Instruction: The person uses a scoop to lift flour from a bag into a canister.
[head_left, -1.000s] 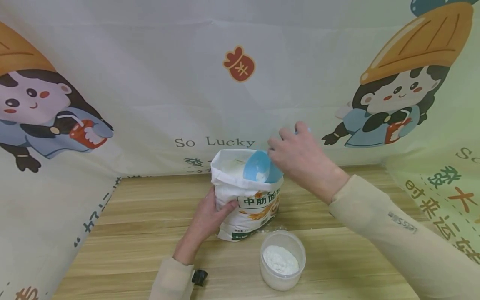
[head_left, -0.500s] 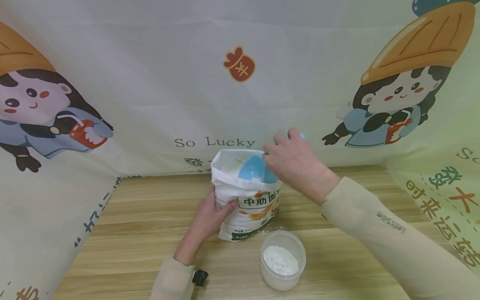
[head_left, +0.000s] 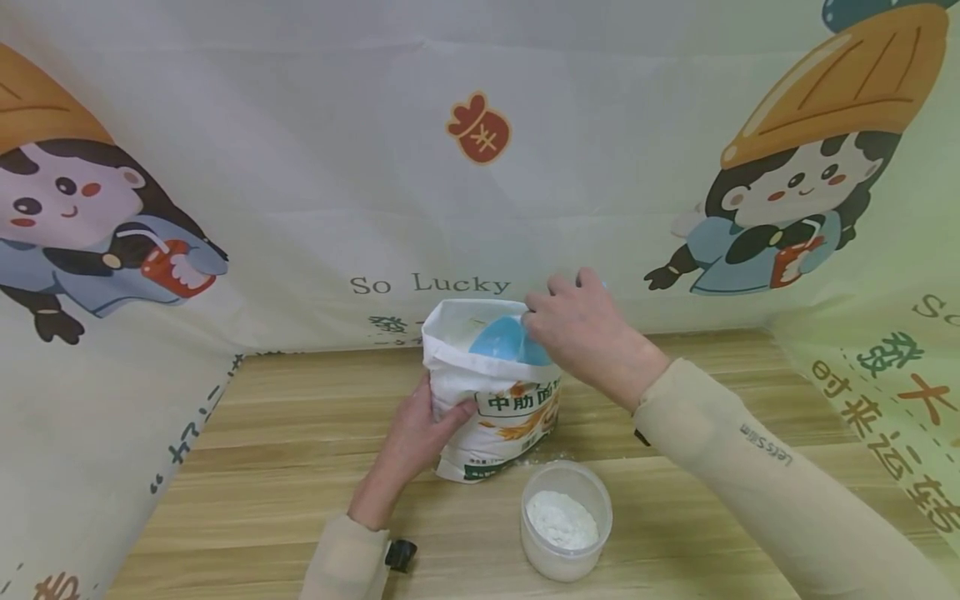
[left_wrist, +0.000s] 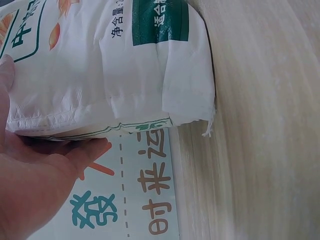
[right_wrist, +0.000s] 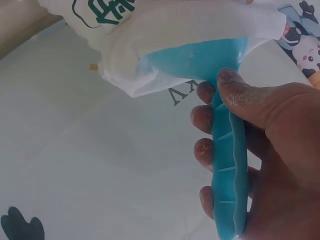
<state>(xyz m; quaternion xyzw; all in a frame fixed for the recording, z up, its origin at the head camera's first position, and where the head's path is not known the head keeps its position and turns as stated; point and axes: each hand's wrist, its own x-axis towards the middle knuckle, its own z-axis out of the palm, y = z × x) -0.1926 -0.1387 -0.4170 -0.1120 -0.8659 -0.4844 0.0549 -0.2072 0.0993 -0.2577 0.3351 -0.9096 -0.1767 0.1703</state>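
A white flour bag [head_left: 495, 417] with its top open stands upright on the table. My left hand [head_left: 415, 433] grips the bag's left side, thumb on the front and fingers behind, as the left wrist view [left_wrist: 45, 175] also shows. My right hand [head_left: 588, 333] holds a blue scoop [head_left: 501, 340], fingers curled round its ribbed handle [right_wrist: 227, 170]. The scoop's bowl dips into the bag's mouth, its lower part hidden by the bag's front. White powder dusts the right thumb [right_wrist: 237, 92]. In front of the bag sits a clear round tub [head_left: 564, 571] holding white flour [head_left: 561, 521].
Wood-grain table [head_left: 247, 467] under everything, with a little spilled flour [head_left: 551, 454] between bag and tub. A printed cloth [head_left: 337, 167] hangs close behind the bag and along both sides.
My right hand has moved down and left, taking the scoop deeper into the bag's mouth. The left hand, bag and tub have stayed in place.
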